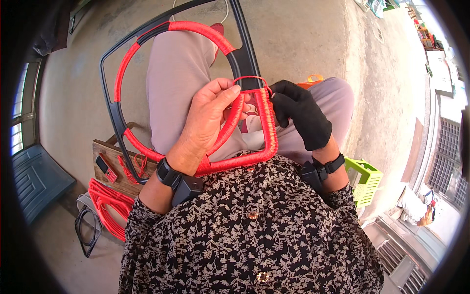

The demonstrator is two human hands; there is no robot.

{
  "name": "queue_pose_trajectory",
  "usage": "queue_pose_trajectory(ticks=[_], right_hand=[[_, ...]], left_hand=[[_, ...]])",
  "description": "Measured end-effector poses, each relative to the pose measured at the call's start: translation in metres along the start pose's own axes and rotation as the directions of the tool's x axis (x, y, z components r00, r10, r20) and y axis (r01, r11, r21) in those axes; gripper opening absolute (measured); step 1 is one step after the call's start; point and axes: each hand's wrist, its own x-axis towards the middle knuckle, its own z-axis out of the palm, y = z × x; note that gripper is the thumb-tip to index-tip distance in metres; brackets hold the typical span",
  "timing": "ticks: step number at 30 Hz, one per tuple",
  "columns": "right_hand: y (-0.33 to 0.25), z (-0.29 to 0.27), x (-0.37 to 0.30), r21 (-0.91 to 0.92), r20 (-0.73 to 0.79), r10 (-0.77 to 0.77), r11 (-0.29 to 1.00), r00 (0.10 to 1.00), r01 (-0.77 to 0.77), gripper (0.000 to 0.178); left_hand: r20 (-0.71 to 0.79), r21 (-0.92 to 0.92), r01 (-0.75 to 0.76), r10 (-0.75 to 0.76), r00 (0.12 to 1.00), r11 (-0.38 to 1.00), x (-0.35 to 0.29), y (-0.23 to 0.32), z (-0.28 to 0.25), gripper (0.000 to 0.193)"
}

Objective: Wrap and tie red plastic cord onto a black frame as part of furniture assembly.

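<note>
A black frame with a round ring inside it rests across my lap. Red cord is wound tightly around parts of the ring and around its lower right corner. My bare left hand is closed around the ring's right side, the thumb lying by the upper end of the winding. Across the black bar, just above that winding, arches a loose loop of red cord. My right hand, in a black glove, pinches this cord at the bar's right edge. Its fingertips are partly hidden.
At left, a wooden stool bears a red phone and loose cord. Beside it hangs a red cord bundle, near a small black frame. A green plastic crate stands at right; a blue plastic seat is far left.
</note>
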Motion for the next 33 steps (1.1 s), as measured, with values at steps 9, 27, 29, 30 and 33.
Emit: queue_pose_trajectory(ticks=[9, 27, 29, 30, 33], right_hand=[[0.005, -0.013, 0.000, -0.029, 0.003, 0.037, 0.999, 0.999, -0.037, 0.015], [0.014, -0.017, 0.001, 0.115, -0.025, -0.025, 0.993, 0.999, 0.028, 0.015], [0.011, -0.013, 0.001, 0.141, -0.099, -0.020, 0.989, 0.995, 0.034, 0.017], [0.012, -0.013, 0.002, 0.141, -0.099, -0.020, 0.989, 0.995, 0.034, 0.017], [0.012, -0.010, 0.003, 0.144, -0.070, 0.048, 0.989, 0.996, -0.038, 0.016]], left_hand=[[0.008, 0.011, -0.009, 0.009, 1.000, 1.000, 0.000, -0.001, -0.002, 0.013], [0.008, 0.024, -0.005, 0.005, 1.000, 1.000, 0.000, 0.001, -0.001, 0.014], [0.006, 0.023, -0.003, 0.003, 1.000, 1.000, 0.000, 0.001, -0.001, 0.014], [0.008, 0.025, 0.001, -0.001, 1.000, 1.000, 0.000, 0.001, -0.001, 0.014], [0.013, 0.018, 0.000, 0.000, 1.000, 1.000, 0.001, 0.002, 0.000, 0.014]])
